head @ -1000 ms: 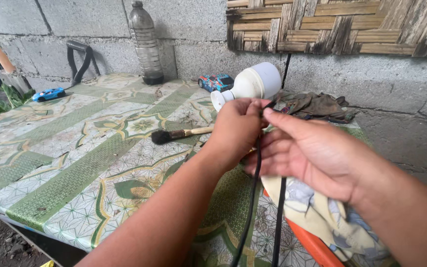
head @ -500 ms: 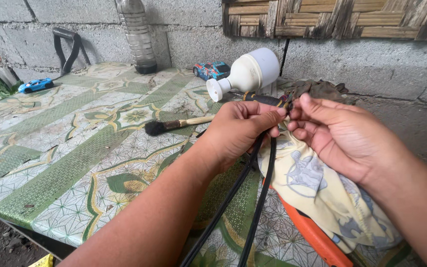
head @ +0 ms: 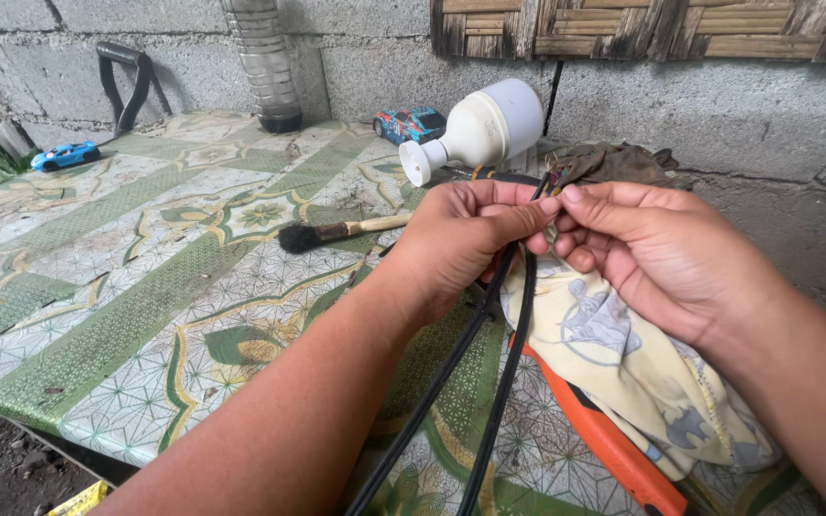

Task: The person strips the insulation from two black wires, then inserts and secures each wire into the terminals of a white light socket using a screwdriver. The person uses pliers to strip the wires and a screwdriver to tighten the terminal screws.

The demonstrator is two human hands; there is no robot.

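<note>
My left hand [head: 456, 239] is closed around two black cables [head: 494, 354] that run down toward the bottom of the view. My right hand [head: 647, 248] meets it fingertip to fingertip and pinches the cables' upper ends, where thin bare wire strands show. Both hands hover above a table [head: 126, 315] covered with a green patterned cloth. A white bulb-shaped lamp [head: 480, 129] lies on its side just beyond my hands. A small brush [head: 336, 232] with dark bristles and a wooden handle lies left of my left hand.
A pale printed cloth [head: 623, 363] lies over an orange tool handle [head: 614, 444] under my right hand. A clear plastic bottle [head: 262, 62], two toy cars [head: 410, 124] [head: 66, 155] and a dark rag [head: 614, 162] sit along the concrete block wall.
My hands have come together: the right one went from lying open beside the left to pinching the cable ends. The view has dropped closer to the table.
</note>
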